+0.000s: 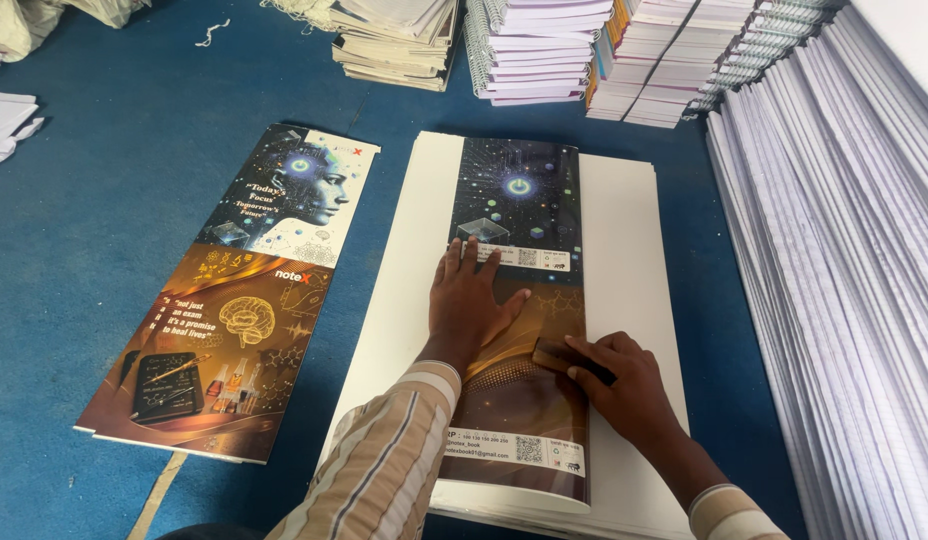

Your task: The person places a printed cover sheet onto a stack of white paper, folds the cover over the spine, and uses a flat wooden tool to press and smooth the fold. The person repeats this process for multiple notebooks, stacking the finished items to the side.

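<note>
My left hand lies flat, fingers spread, on a long glossy printed cover sheet with a dark blue top half and a brown lower half. The sheet rests on a stack of white boards. My right hand presses a small dark flat block against the sheet's right side, near its middle. Both sleeves are striped beige.
A second pile of printed cover sheets lies to the left on the blue floor. Stacks of spiral-bound white notebooks stand at the back. A long row of white paper blocks runs along the right.
</note>
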